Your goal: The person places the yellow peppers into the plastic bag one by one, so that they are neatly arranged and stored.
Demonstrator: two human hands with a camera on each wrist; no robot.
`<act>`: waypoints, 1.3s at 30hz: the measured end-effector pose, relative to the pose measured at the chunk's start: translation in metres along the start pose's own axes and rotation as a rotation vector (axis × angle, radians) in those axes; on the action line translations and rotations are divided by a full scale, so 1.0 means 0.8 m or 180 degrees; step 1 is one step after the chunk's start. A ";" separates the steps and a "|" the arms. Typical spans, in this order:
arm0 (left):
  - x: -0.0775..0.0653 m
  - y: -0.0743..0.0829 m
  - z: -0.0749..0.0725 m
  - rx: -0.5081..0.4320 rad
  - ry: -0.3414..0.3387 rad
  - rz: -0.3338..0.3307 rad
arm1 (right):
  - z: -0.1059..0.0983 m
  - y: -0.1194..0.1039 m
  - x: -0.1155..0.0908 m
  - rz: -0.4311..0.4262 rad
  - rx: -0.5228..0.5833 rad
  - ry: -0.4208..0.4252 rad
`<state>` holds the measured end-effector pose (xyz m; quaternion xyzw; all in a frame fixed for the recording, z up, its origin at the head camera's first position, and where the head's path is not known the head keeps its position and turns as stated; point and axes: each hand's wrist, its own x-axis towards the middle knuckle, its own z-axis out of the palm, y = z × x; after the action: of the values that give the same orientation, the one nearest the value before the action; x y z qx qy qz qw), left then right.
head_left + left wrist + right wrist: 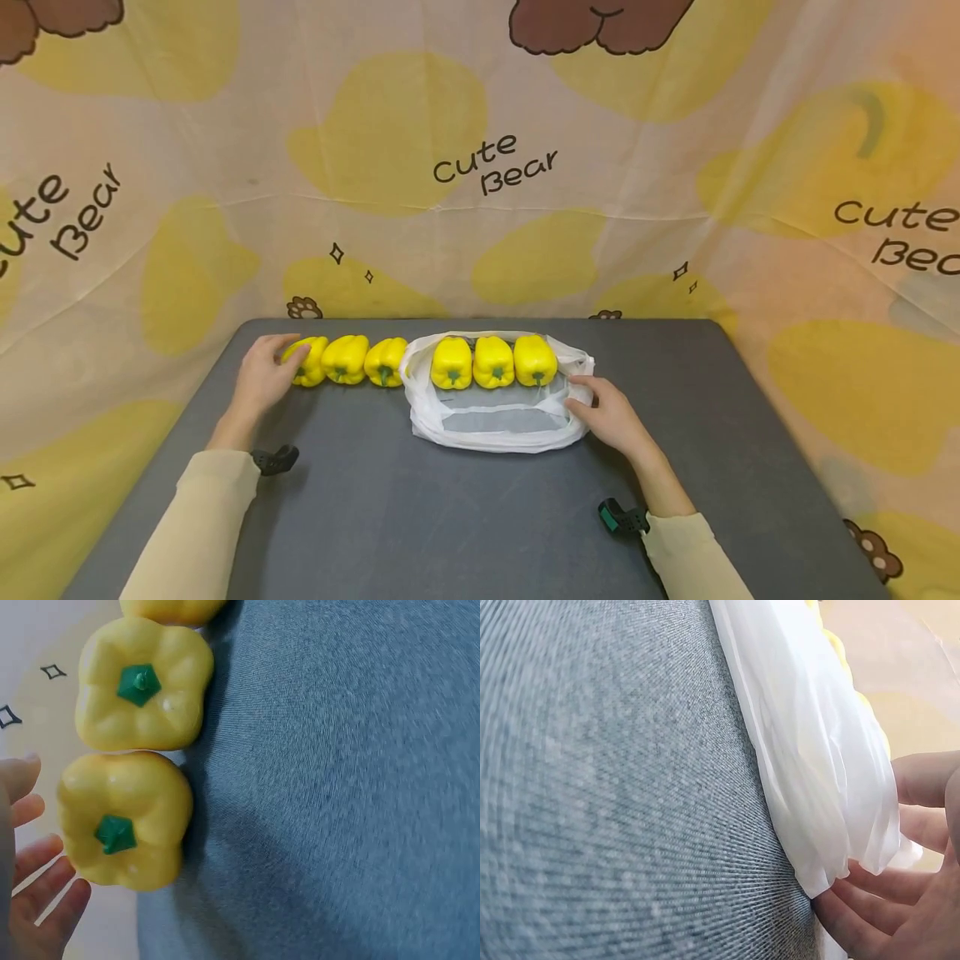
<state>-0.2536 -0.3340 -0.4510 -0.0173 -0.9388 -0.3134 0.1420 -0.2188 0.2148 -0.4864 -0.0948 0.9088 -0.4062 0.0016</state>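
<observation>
Three yellow bell peppers with green stems sit side by side on the left. My left hand (262,372) is at the outermost bell pepper (306,367). In the left wrist view its fingers are spread beside that bell pepper (124,817), not curled round it. A white plastic bag (431,417) lies with its mouth spread wide, and three more bell peppers (493,363) stand in a row at its far side. At the bag's right rim, my right hand (611,417) holds the edge. The right wrist view shows its fingers around the bunched plastic (817,765).
Everything lies on a dark grey table (360,508), the peppers near its far edge. A patterned cloth (390,142) hangs behind and along both sides. Black bands with small devices (276,460) are on both wrists.
</observation>
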 end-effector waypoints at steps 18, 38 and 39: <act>-0.009 -0.021 0.011 -0.0341 -0.0364 -0.0559 | 0.002 0.002 0.000 0.0020 0.0010 0.0017; -0.011 -0.008 -0.007 -0.0505 -0.0098 -0.0637 | 0.000 -0.001 0.000 0.0069 0.0009 0.0007; -0.011 -0.006 -0.009 -0.0491 -0.0102 -0.0641 | 0.000 -0.001 0.000 0.0067 -0.0007 -0.0004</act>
<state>-0.2439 -0.3419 -0.4509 0.0612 -0.9110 -0.3970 0.0931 -0.2187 0.2145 -0.4860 -0.0855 0.9102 -0.4051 0.0063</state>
